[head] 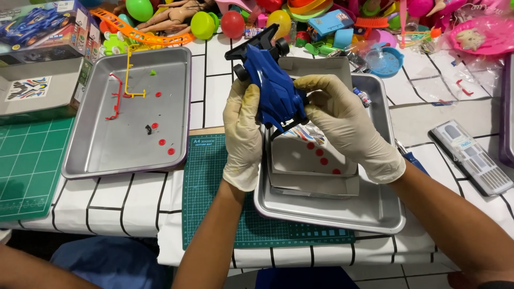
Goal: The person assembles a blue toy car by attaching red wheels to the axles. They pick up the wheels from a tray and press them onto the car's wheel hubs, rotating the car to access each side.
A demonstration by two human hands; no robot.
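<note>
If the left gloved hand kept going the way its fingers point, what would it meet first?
Left hand points up-screen, already gripping the blue plastic toy race car. Beyond it probably comes bare white grid tablecloth, then the red plastic ball; depth is unclear.

The toy racing car body [274, 88] is glossy blue plastic with matt black plastic wheels. Both the left hand [243, 131] and the right hand [342, 120] wear thin cream latex gloves, slightly wrinkled and matt. Under them, the tray [375, 214] is brushed metal with a dull sheen; the second tray [96, 144], at nine o'clock, looks the same. The green cutting mat [214, 182] is matt, rubbery. The tablecloth [123, 206] is soft white cloth.
</note>
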